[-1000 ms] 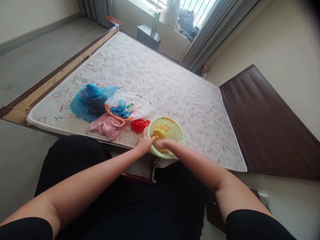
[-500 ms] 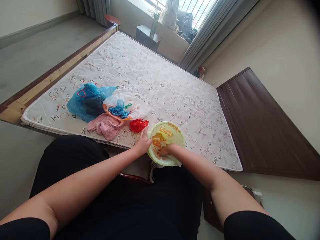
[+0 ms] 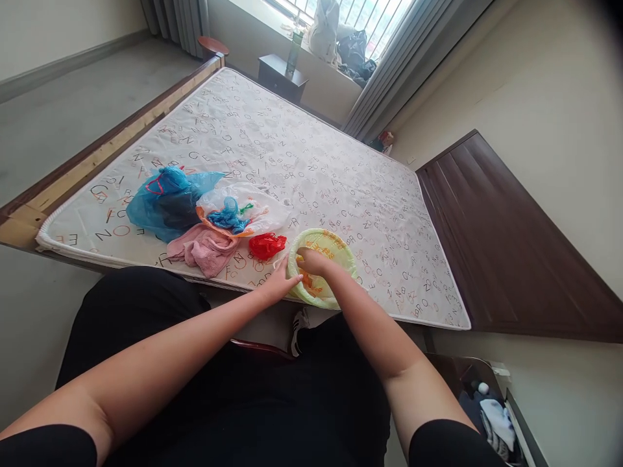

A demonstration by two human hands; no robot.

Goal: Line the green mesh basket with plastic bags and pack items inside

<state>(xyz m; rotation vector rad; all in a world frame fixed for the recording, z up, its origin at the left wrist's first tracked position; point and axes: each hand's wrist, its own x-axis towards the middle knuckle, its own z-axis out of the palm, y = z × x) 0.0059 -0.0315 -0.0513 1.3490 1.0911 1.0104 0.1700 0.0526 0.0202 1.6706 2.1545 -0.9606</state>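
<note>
2 hands (image 3: 281,283) at a round bin (image 3: 352,254) lined with crinkled plastic (image 3: 335,248).

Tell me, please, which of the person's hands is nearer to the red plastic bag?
Left. The left hand is at the rim of the yellow-green bin, close beside the red plastic bag; the right hand is farther off, reaching inside the bin.

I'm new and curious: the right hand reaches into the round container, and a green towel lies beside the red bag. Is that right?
Wrong colour: the head view shows a pink towel beside the red bag; the right hand does reach into the container.
</note>
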